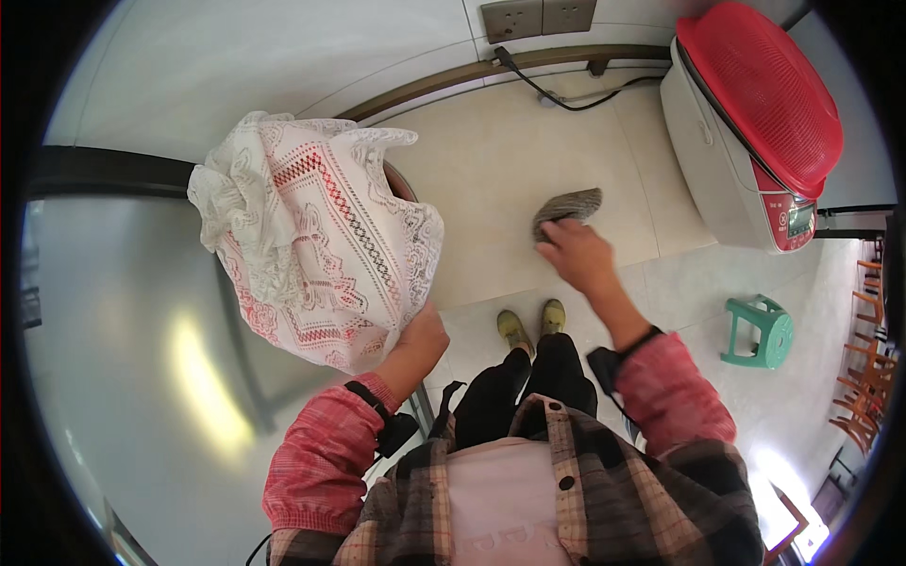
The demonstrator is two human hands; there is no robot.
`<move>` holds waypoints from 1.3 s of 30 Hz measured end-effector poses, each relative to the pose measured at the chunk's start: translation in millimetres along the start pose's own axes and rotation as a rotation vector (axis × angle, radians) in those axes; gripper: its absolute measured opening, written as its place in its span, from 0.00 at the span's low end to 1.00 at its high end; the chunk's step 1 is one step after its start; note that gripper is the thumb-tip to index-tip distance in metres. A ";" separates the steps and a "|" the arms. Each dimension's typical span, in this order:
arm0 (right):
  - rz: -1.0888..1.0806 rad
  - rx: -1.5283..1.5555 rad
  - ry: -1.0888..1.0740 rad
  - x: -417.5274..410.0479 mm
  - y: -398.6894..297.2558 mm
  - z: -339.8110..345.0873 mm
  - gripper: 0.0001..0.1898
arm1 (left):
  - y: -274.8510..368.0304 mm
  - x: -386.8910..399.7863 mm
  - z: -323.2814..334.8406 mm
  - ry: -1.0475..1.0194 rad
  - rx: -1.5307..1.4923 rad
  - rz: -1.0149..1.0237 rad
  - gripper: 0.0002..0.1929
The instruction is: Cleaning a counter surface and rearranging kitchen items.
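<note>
My right hand [577,255] presses its fingers on a grey-brown ribbed cloth [570,205], which lies bunched on a beige tiled counter [495,191]. On the left, my left hand [422,339] grips the near edge of a container draped in a white lace cloth [333,233] with red and black patterned bands. Those left fingers are hidden under the lace. The container stays mostly covered; only a strip of its reddish-brown rim [400,182] shows at the right. It looks tilted.
A white rice cooker [708,156] with a red mesh basket [771,92] on top stands at the counter's right. A black plug [504,58] and cord lie by the wall, under brown sockets [538,18]. A green plastic stool [761,332] is on the floor. A glossy grey panel [141,318] flanks the left.
</note>
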State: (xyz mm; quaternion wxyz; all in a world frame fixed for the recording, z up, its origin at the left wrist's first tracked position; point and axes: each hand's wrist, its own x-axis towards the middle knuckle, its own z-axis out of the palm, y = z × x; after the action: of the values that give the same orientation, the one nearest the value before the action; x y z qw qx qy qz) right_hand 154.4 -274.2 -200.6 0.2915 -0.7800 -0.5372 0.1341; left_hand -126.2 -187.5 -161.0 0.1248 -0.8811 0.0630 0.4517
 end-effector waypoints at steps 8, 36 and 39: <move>-0.238 -0.238 -0.209 -41.3 -90.6 100.6 0.07 | 13.0 27.4 11.9 0.214 -0.345 -0.352 0.09; 0.094 -0.152 -0.098 -54.7 -44.8 62.4 0.03 | 4.3 46.2 24.3 0.441 -0.718 -0.521 0.07; 0.250 -0.252 0.046 -63.6 25.1 37.9 0.03 | -4.2 53.4 20.9 0.322 -0.683 -0.434 0.07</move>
State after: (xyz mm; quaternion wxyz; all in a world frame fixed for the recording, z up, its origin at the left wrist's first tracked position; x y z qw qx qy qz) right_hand 129.1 -327.0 -252.3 0.1849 -0.8741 -0.4415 0.0831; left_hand -110.4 -177.6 -215.5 -0.0932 -0.9239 -0.2580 0.2668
